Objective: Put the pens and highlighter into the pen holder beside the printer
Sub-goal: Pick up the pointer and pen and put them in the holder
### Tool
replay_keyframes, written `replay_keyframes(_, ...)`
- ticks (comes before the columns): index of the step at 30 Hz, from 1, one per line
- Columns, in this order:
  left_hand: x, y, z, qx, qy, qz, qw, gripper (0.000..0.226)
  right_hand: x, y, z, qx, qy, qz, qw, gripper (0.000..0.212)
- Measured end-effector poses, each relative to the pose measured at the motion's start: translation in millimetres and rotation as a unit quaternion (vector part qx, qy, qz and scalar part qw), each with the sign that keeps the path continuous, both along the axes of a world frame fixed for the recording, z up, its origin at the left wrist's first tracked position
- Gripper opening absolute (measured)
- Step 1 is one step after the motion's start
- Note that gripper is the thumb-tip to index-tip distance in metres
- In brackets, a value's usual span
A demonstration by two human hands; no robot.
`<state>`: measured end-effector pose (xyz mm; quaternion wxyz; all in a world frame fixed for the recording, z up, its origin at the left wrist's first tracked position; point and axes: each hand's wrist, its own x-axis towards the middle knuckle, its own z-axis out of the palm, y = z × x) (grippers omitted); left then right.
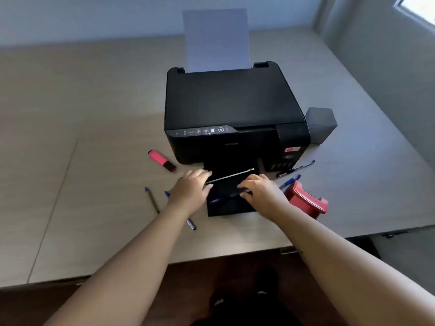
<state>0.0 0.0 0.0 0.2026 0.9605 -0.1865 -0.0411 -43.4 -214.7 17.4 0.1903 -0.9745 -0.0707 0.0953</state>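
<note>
A silver pen [231, 176] lies slanted across the printer's black output tray [231, 208]. My left hand [191, 185] pinches its left end. My right hand [260, 189] grips a dark pen [235, 193] lying lower on the same tray. A pink highlighter [162, 160] rests on the table left of the printer. Left of my left hand lies a blue-capped pen [152, 200], and a second pen [191, 223] pokes out from under my left forearm. On the right lie a black pen [297, 168] and a blue pen [290, 181]. The grey square pen holder [321, 124] stands right of the printer.
The black printer [233, 102] sits mid-table with a paper sheet [216, 41] upright in its rear feed. A red desk tool [306, 201] lies by my right wrist. The table's front edge [211, 260] runs below my forearms, and a wall borders the right side.
</note>
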Motion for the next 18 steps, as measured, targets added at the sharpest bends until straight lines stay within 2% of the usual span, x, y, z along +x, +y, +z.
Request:
replay_keyframes(7,18.5,-23.9,-22.8,0.034,0.000,0.005,0.999,0.038,10.7,0.2,-24.1,-0.070,-0.031,0.050,0.996,0.028)
replay_keyframes(14,30.9,-22.9,-31.6,0.036,-0.042,-0.007,0.998,0.022,12.6,-1.3,-36.1,-0.081,-0.092,0.103,0.987,0.012)
replay_keyframes(18,30.3,-18.6,-26.8,0.014,-0.033,-0.028,0.999,0.014,6.3,-16.7,-22.9,-0.066,-0.104,0.119,0.985,0.014)
